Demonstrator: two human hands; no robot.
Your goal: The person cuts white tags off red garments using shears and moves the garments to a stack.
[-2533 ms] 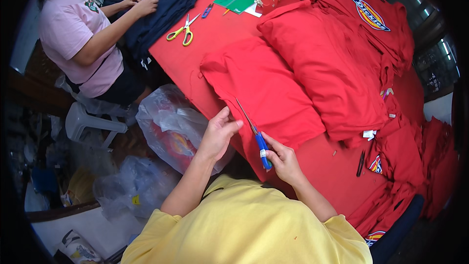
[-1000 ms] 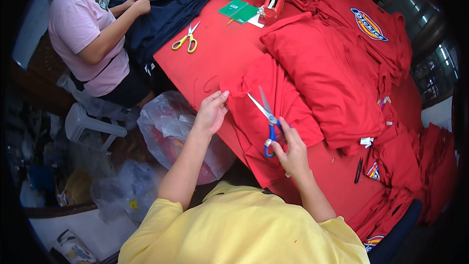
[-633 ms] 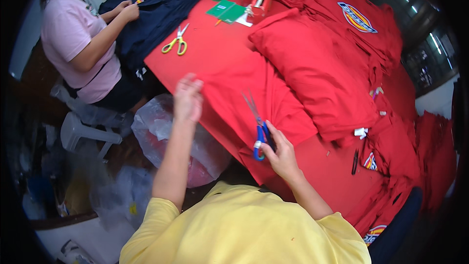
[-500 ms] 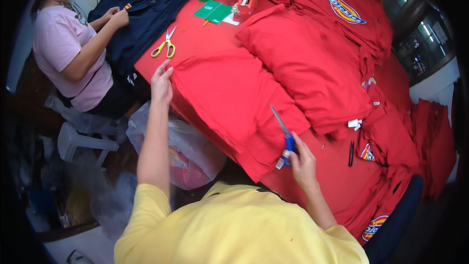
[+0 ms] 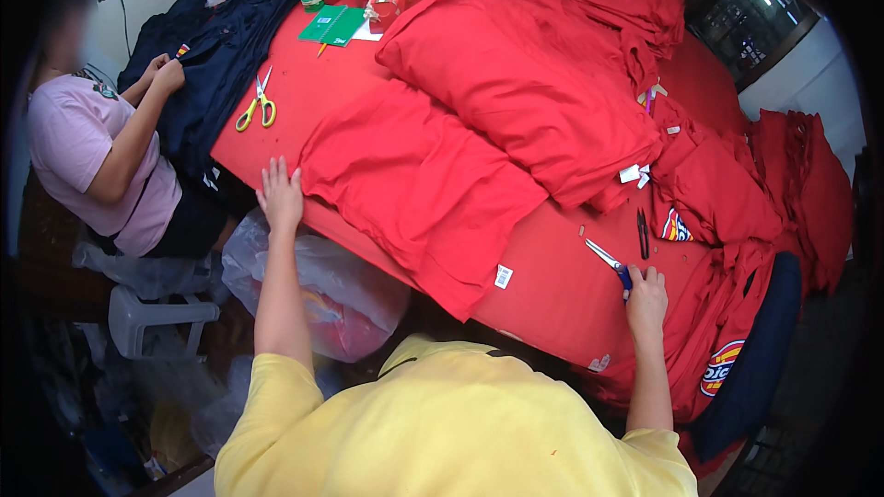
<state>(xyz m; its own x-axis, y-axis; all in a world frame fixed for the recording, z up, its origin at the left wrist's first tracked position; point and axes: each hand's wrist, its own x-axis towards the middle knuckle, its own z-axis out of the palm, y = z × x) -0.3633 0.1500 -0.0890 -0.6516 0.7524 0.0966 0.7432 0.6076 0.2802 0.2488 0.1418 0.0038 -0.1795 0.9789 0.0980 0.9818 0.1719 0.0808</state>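
Red cloth [image 5: 414, 179] is spread on the table [image 5: 552, 299], seemingly mostly flattened with creases left, beside the left hand [image 5: 281, 195], its fingers parted, while blue-handled scissors [image 5: 619, 266] are clasped in the closed right hand [image 5: 647, 298].

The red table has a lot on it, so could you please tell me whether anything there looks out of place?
Nothing looks spilled or damaged. Only the yellow-handled scissors stand out mildly: they lie on the red table near its left edge with blades apart, which seems a little careless.

Red tabletop [image 5: 562, 299] brightly lit; fisheye rim black; glare streaks on glass [image 5: 750, 23].
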